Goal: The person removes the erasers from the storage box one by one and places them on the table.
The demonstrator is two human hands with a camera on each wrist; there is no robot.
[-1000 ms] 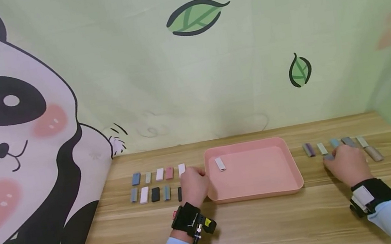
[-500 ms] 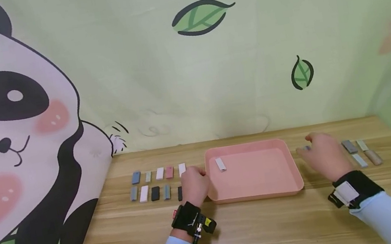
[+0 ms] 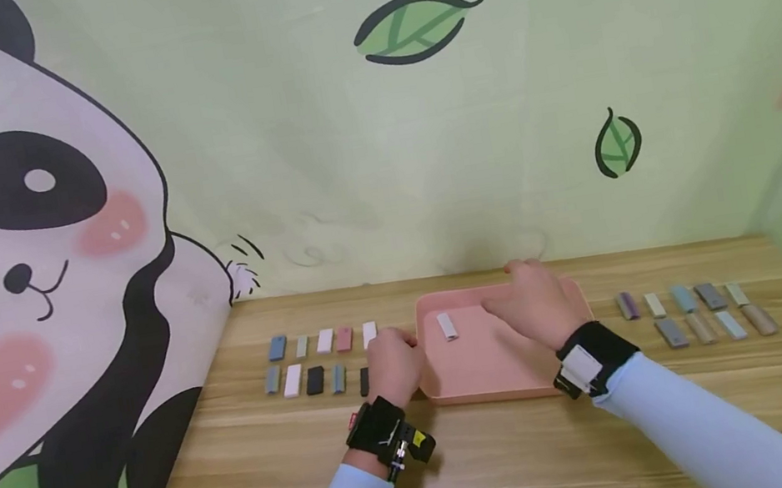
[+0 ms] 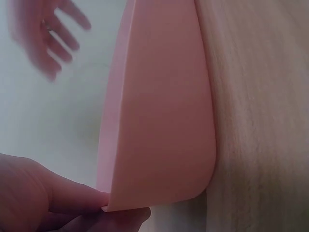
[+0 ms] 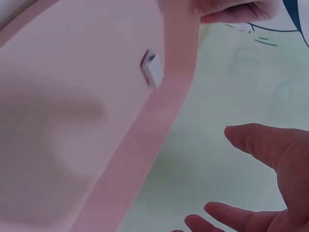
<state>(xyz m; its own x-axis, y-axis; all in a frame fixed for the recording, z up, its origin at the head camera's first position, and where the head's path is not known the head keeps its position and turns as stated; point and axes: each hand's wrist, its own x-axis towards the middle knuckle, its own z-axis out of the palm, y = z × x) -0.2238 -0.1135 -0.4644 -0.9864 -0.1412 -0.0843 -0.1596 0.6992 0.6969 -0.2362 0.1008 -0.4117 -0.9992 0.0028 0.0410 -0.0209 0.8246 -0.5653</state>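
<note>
At its left side, a pink tray [image 3: 492, 389] is pinched between the thumb and fingers of my left hand [image 3: 392, 366]; the left wrist view shows that grip on the rim [image 4: 113, 164]. Inside the tray, near its far left corner, lies a small whitish rectangular piece [image 3: 446, 326], which has a dark spot at one end in the right wrist view. My right hand [image 3: 537, 306] is over the right part of the tray. Its thumb and fingers [image 5: 251, 217] are spread apart, with nothing held between them.
Two rows of small flat pieces lie left of the tray, among them a black one [image 3: 315, 380] and a red one [image 3: 344, 339]. Right of it are two more rows, including a purple-grey piece [image 3: 628, 305] and a brown one [image 3: 760, 319]. A printed cloth backdrop [image 3: 452, 142] rises behind the table.
My right hand has moved left from the right-hand pieces to above the tray, uncovering those rows. The left hand keeps its hold on the rim. The head view has shifted slightly.
</note>
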